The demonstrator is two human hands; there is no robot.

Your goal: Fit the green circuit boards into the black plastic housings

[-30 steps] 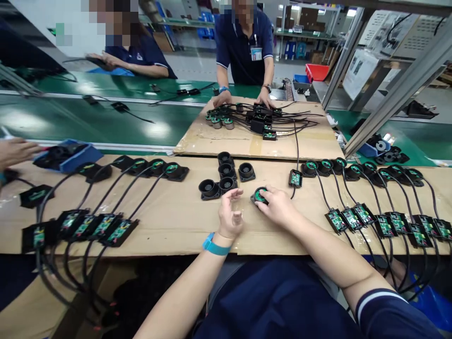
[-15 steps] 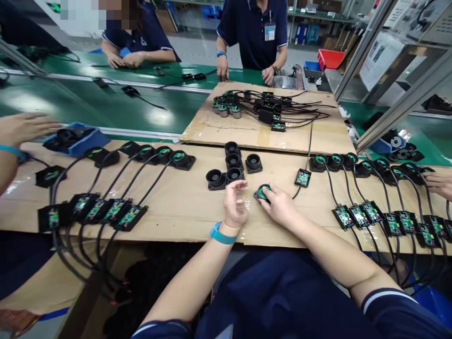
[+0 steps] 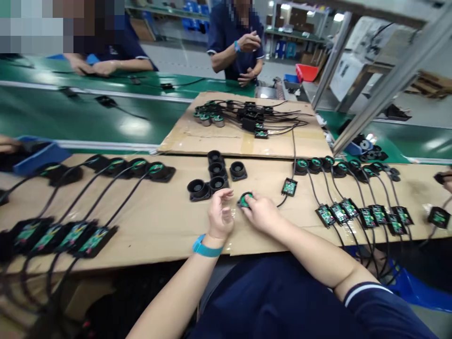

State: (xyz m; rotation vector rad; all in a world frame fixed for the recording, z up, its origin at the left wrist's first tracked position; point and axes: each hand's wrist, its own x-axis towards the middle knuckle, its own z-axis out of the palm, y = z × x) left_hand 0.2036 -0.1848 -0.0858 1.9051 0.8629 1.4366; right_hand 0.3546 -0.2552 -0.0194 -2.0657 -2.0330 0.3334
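My right hand lies over a black round housing with a green circuit board inside, thumb and fingers closed on it and pressing the board. A black cable comes out beside this hand and runs to a small open black box with a green board. To the left, my left hand is raised just above the cardboard, holding nothing, its fingers apart and curved. Several black round housings with square flanges stand just beyond it.
Wired housings with open board boxes line the left and right of the cardboard-covered bench. A pile of wired parts lies on a raised cardboard sheet. A blue bin stands left. Co-workers are across and at both sides.
The view has shifted, moving the scene left. My hands keep nearly the same pose by the housing. The person across has raised one hand; a wired box on the far right sits apart from the row.
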